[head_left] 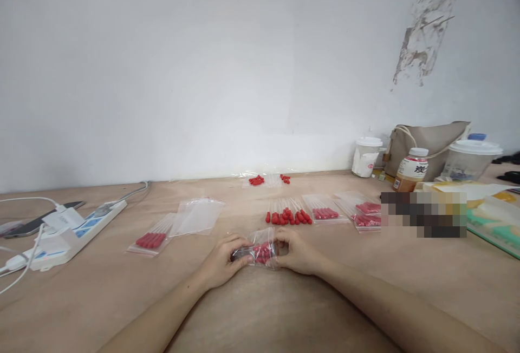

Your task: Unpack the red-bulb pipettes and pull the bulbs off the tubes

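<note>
Between my two hands is a clear plastic bag point(264, 254) with red-tipped sticks inside. My left hand point(227, 258) pinches its left end, thumb in front and fingers behind. On the bag's right edge, my right hand point(298, 253) closes with thumb and fingertips. Just beyond lies a loose row of red-tipped white sticks point(288, 215), their red ends toward me. To its right are filled bags point(325, 209) and a stack of more filled bags point(365, 215). Left of my hands are a filled bag point(152, 238) and flat clear bags point(197, 216).
A white power strip point(77, 239) with plugs, cables and a phone point(44, 219) lies at left. Against the wall are more red-tipped pieces point(257, 180) in plastic. At right stand a lidded cup point(365, 158), a bottle point(410, 171), a bag point(430, 144) and a tub point(473, 161).
</note>
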Demonstrator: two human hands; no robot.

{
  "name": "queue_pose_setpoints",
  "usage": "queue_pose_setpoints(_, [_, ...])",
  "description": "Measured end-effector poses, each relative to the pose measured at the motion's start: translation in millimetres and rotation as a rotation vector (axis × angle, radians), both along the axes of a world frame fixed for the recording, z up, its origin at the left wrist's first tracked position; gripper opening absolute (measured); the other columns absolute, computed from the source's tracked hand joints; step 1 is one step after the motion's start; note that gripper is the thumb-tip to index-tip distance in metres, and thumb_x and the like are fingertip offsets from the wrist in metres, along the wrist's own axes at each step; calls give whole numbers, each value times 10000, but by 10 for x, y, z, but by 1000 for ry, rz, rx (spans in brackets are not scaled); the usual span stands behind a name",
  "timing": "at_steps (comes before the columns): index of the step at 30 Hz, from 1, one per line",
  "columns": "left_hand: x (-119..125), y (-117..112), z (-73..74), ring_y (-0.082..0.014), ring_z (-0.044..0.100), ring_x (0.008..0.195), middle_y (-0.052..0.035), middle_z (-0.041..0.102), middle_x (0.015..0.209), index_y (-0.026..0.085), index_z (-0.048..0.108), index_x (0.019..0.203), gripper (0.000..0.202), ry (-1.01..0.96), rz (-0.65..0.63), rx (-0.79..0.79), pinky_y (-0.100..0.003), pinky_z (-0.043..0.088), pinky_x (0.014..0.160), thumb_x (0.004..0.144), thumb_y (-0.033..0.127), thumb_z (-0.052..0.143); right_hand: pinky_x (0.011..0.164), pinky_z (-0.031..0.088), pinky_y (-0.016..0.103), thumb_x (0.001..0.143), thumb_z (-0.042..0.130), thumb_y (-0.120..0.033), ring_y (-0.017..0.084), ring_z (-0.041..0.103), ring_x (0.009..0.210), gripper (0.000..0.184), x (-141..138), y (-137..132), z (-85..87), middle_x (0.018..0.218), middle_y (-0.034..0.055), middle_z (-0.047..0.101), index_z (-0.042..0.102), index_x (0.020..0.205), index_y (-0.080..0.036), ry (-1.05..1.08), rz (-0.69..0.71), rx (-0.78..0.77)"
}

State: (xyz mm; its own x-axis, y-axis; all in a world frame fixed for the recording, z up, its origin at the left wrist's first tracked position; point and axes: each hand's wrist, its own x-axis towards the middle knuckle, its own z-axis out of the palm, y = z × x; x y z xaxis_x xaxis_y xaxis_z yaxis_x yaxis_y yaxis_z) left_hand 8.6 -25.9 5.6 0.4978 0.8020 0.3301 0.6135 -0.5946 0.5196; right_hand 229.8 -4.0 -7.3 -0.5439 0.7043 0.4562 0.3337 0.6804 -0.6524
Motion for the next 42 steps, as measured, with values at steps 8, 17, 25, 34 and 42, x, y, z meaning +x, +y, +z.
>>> queue_pose_setpoints(8, [19, -1, 15, -168, 540, 809, -42, 599, 884, 211, 610, 982, 277, 13, 24, -7, -276, 421, 739, 793, 384, 506, 659, 406, 221, 655, 630, -158, 118, 525, 731, 108, -74, -81, 37, 814, 0, 598, 618, 761, -176, 54, -17, 105])
queue_pose_setpoints(17, [7, 11, 11, -163, 543, 820, -36, 608, 887, 207, 622, 939, 245, 13, 10, -10, -257, 412, 745, 792, 371, 514, 576, 409, 213, 704, 594, -202, 96, 507, 616, 79, -4, 89, -19, 696, -10, 585, 620, 770, -168, 186, 17, -167])
queue_pose_setpoints(25, [8, 14, 39, -163, 546, 805, -39, 600, 888, 195, 615, 949, 266, 39, 0, -17, -253, 413, 722, 785, 382, 520, 710, 454, 293, 616, 673, -412, 132, 581, 726, 339, 339, 267, 245, 804, 36, 650, 646, 827, -149, 296, 166, -555])
queue_pose_setpoints(34, [14, 16, 147, -187, 551, 883, -47, 606, 979, 191, 619, 986, 345, -81, 61, -108, -286, 423, 775, 744, 430, 557, 682, 491, 295, 633, 676, -371, 146, 611, 716, 314, 836, 334, 773, 815, 51, 674, 644, 857, -154, 317, -100, -333])
queue_pose_setpoints(42, [378, 255, 375, -154, 626, 741, -101, 666, 815, 97, 631, 820, 301, -784, 287, -899, -266, 499, 729, 744, 385, 595, 707, 498, 267, 826, 457, -167, 148, 595, 823, 210, 131, 54, 329, 907, 80, 645, 611, 968, -176, 101, -121, 642])
